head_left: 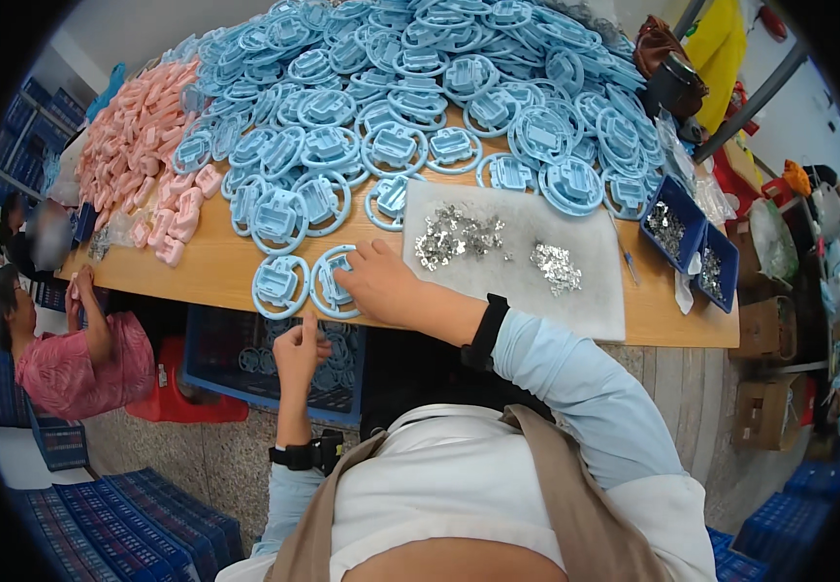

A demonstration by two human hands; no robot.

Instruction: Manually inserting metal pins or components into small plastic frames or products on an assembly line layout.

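A round blue plastic part [329, 289] with a moulded centre lies at the table's front edge. My right hand [379, 283] reaches over its right side, with bent fingers and thumb closed on it; anything small under the fingertips is hidden. Just below that part, off the table edge, my left hand [299, 351] has one finger stretched up and the others loosely curled, and I see nothing held. Another blue part [280, 286] lies flat to the left. Right of my right hand, small shiny metal pieces sit in two heaps, one larger [454, 236] and one smaller [557, 268], on a pale mat [575, 308].
Blue parts [391, 58] pile high across the back, beside pink plastic pieces [139, 136]. Two blue bins [674, 223] with metal pieces and a thin screwdriver-like tool [630, 268] are at right. Below the table is a blue crate [202, 364]. A person in pink [90, 354] sits left.
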